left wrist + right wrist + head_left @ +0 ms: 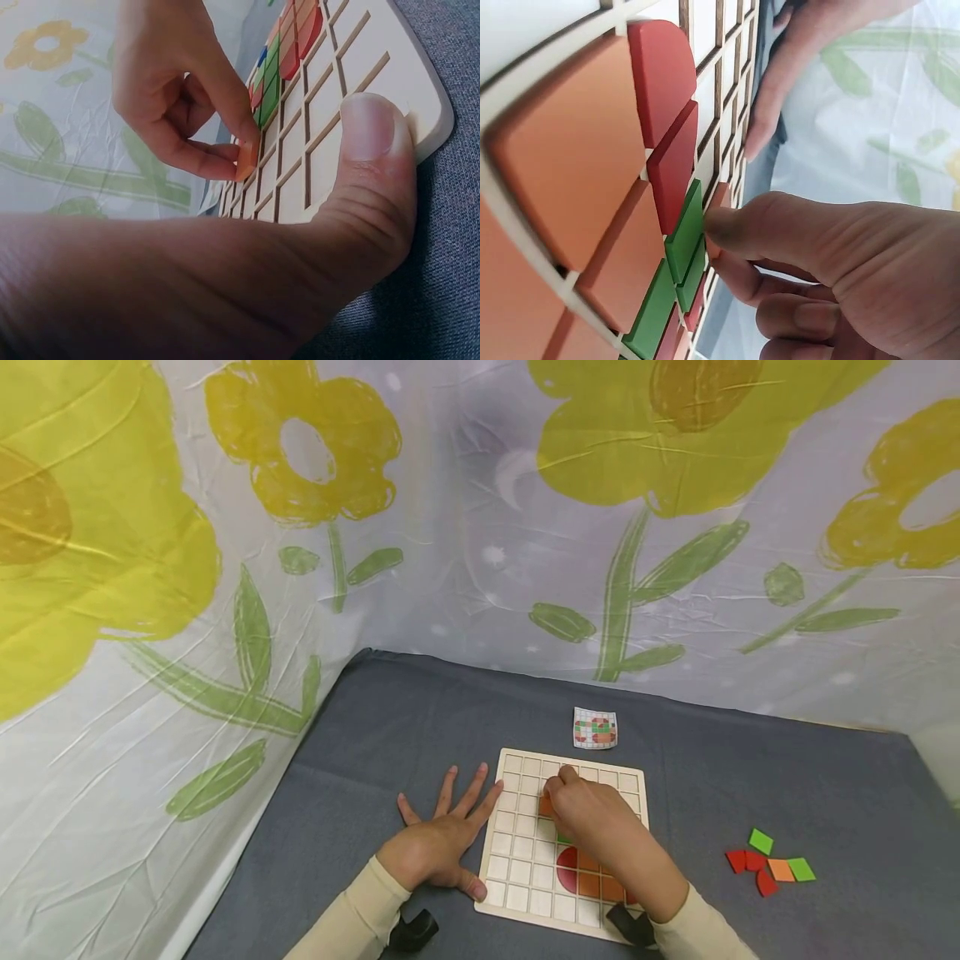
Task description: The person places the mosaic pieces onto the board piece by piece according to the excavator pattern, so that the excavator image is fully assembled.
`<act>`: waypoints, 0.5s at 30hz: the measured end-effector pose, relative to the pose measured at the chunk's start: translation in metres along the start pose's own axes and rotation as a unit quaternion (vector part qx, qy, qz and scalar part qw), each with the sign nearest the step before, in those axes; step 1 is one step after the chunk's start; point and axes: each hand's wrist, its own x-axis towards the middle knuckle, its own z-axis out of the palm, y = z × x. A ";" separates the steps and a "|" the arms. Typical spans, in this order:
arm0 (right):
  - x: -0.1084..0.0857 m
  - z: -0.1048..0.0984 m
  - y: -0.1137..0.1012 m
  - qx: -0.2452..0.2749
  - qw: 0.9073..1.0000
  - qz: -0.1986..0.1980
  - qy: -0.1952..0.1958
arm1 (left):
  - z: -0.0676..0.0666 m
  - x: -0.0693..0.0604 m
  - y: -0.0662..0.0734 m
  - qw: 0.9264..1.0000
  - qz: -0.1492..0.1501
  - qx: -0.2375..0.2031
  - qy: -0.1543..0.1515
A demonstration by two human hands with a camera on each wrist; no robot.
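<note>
A square wooden grid board (521, 870) lies on the dark cloth. Thumb and fingertips of my right hand (592, 814) pinch an orange tile (246, 161) at a cell of the grid. Around that hand, green tiles (684, 232), red tiles (664, 71) and orange tiles (574, 150) fill part of the grid; the forearm hides some of them in the head view. My left hand (438, 845) is spread at the board's left side. Its thumb (367, 142) rests on the near corner of the rim, and a fingertip reaches the left edge higher up.
Right of the board lie several loose tiles: red (754, 860), orange (781, 870) and green (761, 841). Beyond the board's far edge is a small card (595, 729) with a coloured grid pattern. A flower-printed curtain (465, 527) hangs behind the table (420, 710).
</note>
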 end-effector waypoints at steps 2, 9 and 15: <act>0.000 0.000 0.000 0.000 1.000 -0.001 0.002 | 0.000 0.000 0.000 1.000 0.000 0.000 0.001; 0.000 -0.001 -0.001 0.002 1.000 0.003 0.002 | 0.000 0.000 0.000 1.000 -0.002 -0.001 -0.001; 0.000 0.000 -0.002 -0.005 1.000 0.001 0.005 | -0.001 -0.001 0.001 1.000 -0.005 -0.001 -0.003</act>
